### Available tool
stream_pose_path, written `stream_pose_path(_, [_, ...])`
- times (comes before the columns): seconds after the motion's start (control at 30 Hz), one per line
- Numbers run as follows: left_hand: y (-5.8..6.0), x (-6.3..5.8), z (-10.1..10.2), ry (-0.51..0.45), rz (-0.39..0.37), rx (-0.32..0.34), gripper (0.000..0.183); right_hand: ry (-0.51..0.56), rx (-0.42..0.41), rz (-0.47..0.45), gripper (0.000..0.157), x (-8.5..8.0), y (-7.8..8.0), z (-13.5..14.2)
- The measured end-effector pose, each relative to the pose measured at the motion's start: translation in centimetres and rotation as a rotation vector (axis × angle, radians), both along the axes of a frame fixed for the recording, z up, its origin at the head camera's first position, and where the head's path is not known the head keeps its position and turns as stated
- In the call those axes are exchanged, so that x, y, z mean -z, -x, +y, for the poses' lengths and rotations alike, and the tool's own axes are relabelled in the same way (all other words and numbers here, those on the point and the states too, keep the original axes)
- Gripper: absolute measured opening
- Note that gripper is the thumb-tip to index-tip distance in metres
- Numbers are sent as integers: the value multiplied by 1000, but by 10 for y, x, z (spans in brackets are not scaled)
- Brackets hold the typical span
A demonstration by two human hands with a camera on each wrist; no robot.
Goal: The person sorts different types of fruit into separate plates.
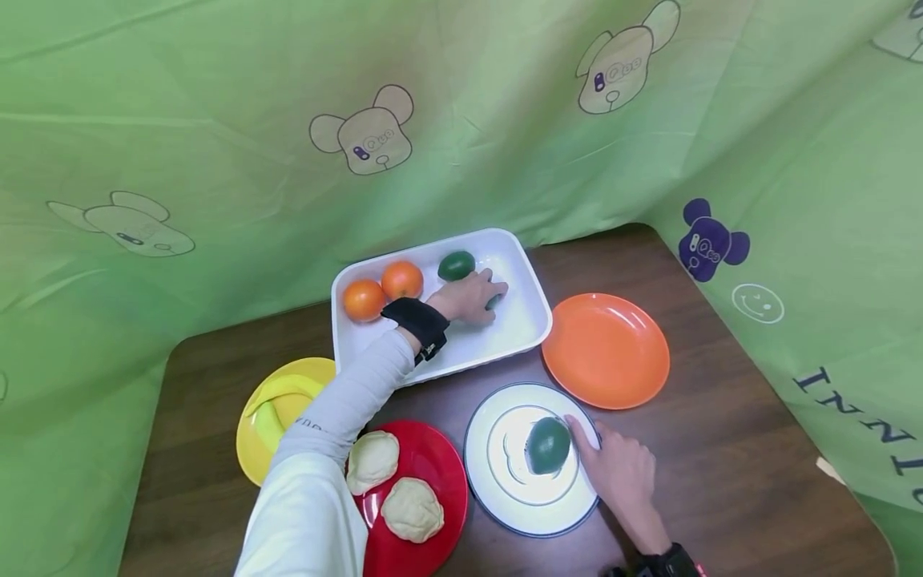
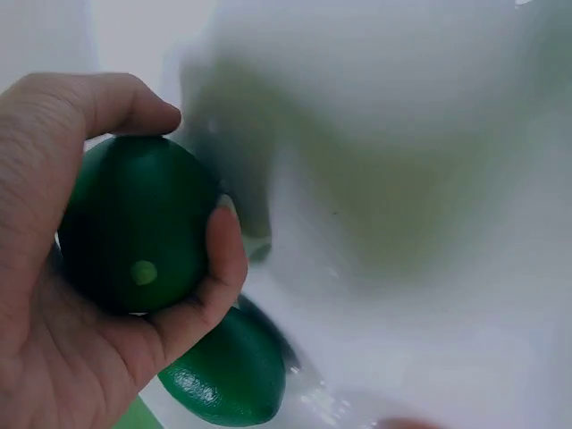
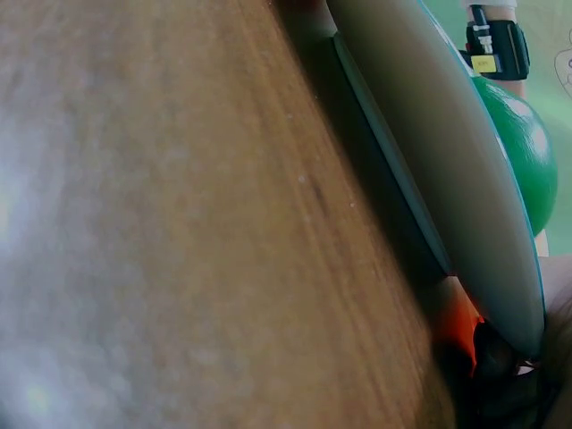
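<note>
Inside the white tray [image 1: 516, 327], my left hand [image 1: 470, 297] grips a dark green lime [image 2: 134, 223], thumb and fingers curled round it. A second lime [image 1: 457, 265] lies beside it in the tray, close to the far wall. My right hand [image 1: 622, 467] pinches the right rim of a white plate [image 1: 497, 489] with blue rings, the thumb on top of the rim. On that plate sits another green lime [image 1: 548, 445], which also shows over the rim in the right wrist view.
Two oranges [image 1: 364, 300] lie in the tray's left part. An orange plate [image 1: 606, 351] stands to the right. A red plate [image 1: 450, 513] holds two pale buns [image 1: 413, 510], and a yellow plate [image 1: 252, 449] holds bananas [image 1: 288, 386]. Green cloth [image 1: 245, 120] hangs behind the table.
</note>
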State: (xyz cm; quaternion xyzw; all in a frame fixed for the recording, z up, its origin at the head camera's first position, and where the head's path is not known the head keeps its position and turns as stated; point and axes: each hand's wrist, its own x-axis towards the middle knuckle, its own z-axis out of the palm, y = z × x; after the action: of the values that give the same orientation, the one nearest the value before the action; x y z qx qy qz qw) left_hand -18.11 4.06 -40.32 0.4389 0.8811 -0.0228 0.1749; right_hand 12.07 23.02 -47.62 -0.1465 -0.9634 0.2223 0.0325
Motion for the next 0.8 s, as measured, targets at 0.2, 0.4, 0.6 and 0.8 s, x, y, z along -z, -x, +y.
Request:
stream_pose_path(0.2, [-13,-22,1,-145,62,49,32,4,-5,-7,59,-1,1,-1])
stream_pose_path(0.4, [-58,-59,14,-286,127,169,32,8,-1,-8,58,-2,1,0])
stream_pose_path(0.6, [-120,-68,16,-312,100,272,37,-16,-14,15,55,0,2,0])
stream_pose_path(0.8, [-163,-48,0,-224,94,312,43,-20,-20,27,55,1,3,-1])
